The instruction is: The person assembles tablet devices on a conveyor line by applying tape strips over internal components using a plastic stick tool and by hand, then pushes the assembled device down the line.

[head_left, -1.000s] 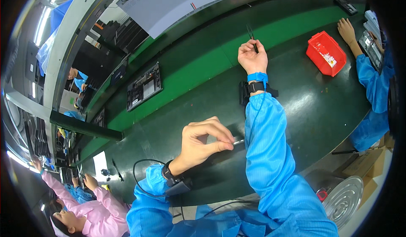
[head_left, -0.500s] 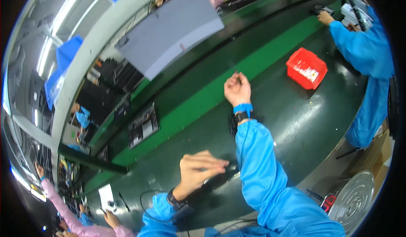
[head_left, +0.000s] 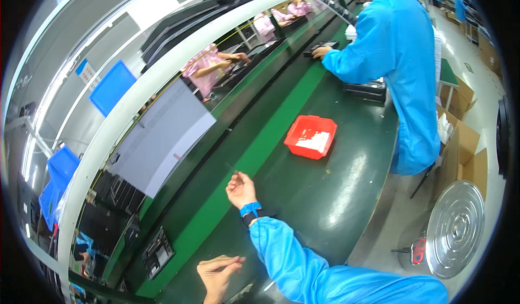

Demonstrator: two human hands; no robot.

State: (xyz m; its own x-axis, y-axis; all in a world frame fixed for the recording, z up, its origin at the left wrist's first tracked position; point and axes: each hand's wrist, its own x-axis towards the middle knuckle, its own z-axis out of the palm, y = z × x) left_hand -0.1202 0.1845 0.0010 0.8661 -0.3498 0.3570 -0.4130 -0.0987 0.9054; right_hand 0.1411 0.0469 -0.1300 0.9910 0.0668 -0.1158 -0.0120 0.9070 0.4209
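Note:
My right hand [head_left: 241, 189] is raised over the green work surface [head_left: 346, 168], its fingers curled together. A thin, blurred thing seems to stick out past its fingertips, too faint to name. A blue band and a dark strap circle that wrist. Nearer and lower, my left hand [head_left: 218, 275] has thumb and fingers pressed together in a pinch; whatever is between them cannot be made out. To the left of my left hand, a dark flat electronic unit with a light panel [head_left: 158, 253] lies on the bright green strip.
A red bin [head_left: 311, 136] with small white pieces stands beyond my right hand. At the far right a co-worker in blue [head_left: 401, 60] handles a dark device [head_left: 323, 49]. A grey panel [head_left: 162, 136] hangs left. A round metal stool [head_left: 456, 229] stands lower right.
The view has swung to the right and up, bringing the co-worker and the aisle into fuller view. Both hands appear lower and further left, still held in similar closed poses.

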